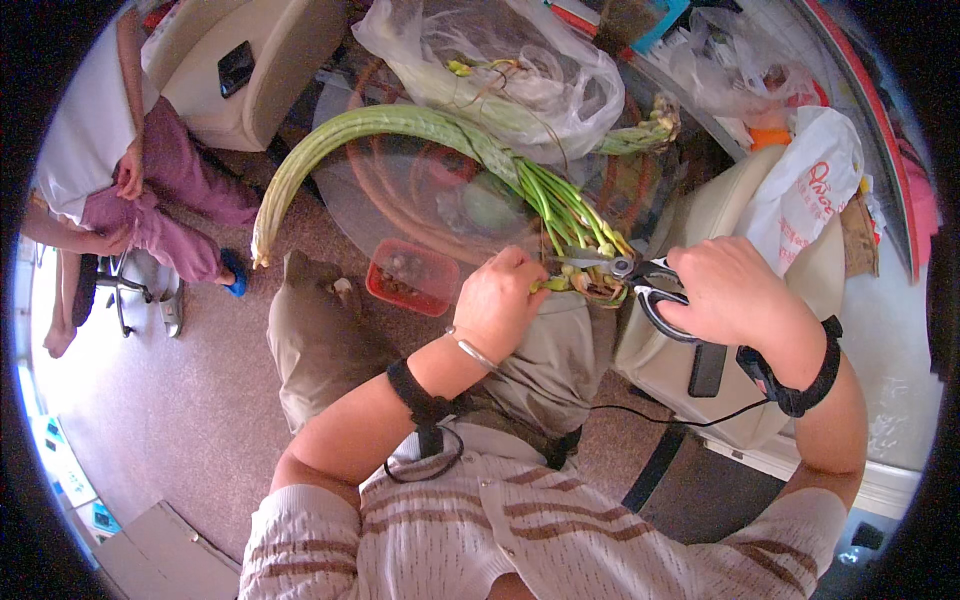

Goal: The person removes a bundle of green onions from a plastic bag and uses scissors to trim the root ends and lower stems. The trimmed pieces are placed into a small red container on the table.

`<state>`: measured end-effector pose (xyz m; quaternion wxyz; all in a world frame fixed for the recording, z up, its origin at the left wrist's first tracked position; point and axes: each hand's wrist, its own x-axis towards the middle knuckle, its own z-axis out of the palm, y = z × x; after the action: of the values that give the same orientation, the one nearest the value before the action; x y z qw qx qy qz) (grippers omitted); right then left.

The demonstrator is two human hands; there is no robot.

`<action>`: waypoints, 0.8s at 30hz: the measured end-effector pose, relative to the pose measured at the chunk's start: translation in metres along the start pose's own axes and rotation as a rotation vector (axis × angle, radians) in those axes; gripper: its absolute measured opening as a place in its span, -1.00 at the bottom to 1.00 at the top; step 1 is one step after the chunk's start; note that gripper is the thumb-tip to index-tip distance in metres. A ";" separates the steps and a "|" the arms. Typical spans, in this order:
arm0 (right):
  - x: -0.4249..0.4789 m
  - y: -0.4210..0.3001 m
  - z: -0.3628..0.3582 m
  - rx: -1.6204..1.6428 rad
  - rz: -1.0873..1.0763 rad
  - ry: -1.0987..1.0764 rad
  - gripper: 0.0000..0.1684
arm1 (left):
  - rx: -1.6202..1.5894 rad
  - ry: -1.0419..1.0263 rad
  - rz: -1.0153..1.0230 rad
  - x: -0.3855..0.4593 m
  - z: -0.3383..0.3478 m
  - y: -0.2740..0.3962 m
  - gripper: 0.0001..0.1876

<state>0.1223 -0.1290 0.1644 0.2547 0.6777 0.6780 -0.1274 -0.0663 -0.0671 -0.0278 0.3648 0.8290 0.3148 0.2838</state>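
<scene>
A long curved bundle of green plant stems [390, 120], wrapped in clear film, arcs over the glass table. At its right lower end, cut-looking green stalks and yellowish bulb-like tips [604, 240] lie near my hands. My left hand [504, 296] pinches a small green and yellow stalk piece [556, 285]. My right hand [724, 289] holds black-and-white-handled scissors [621, 267], whose blades point left, just above that piece. Whether the blades touch a stalk cannot be told.
A red plastic container [412, 277] with small bits sits at the round glass table's [352, 217] near edge. Behind the bundle lies a clear plastic bag [510, 45] with more stems. Cream chairs [645, 360] stand at both sides, phones on them. Another person [97, 135] sits at left.
</scene>
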 end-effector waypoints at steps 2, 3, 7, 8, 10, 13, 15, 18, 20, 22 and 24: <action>0.008 0.003 -0.003 0.020 -0.027 -0.034 -0.62 | 0.003 0.004 0.002 -0.001 0.000 -0.001 -0.82; 0.011 0.008 0.000 0.040 -0.046 -0.046 -0.63 | -0.006 -0.007 -0.001 -0.002 0.001 0.000 -0.80; 0.014 0.017 0.010 0.072 -0.032 -0.094 -0.65 | -0.019 -0.003 0.008 -0.002 0.000 0.004 -0.74; 0.013 0.021 0.012 0.099 -0.038 -0.076 -0.67 | -0.006 -0.005 0.044 -0.001 -0.001 0.005 -0.72; 0.012 0.028 0.016 0.156 -0.056 -0.037 -0.71 | 0.027 -0.009 0.114 0.000 -0.003 0.005 -0.69; 0.009 0.037 0.013 0.352 -0.025 -0.016 -0.70 | 0.220 -0.088 0.167 0.002 0.003 0.003 -0.62; 0.001 0.040 0.012 0.330 -0.002 -0.015 -0.70 | 0.234 -0.160 0.123 0.004 0.002 0.005 -0.59; -0.019 0.031 0.009 0.162 0.041 0.030 -0.70 | 0.205 -0.200 0.084 0.005 0.001 0.005 -0.58; -0.023 0.026 0.009 0.129 0.010 0.029 -0.68 | 0.185 -0.196 0.064 0.004 0.001 0.007 -0.59; -0.026 0.021 0.005 0.099 0.016 0.001 -0.65 | 0.174 -0.180 0.044 0.005 -0.001 0.013 -0.61; -0.025 0.016 -0.001 0.070 0.054 -0.050 -0.60 | 0.184 -0.179 0.035 0.004 0.000 0.016 -0.61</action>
<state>0.1363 -0.1487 0.1809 0.2511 0.7007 0.6481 -0.1611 -0.0586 -0.0724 -0.0144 0.3089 0.8864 0.2910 0.1850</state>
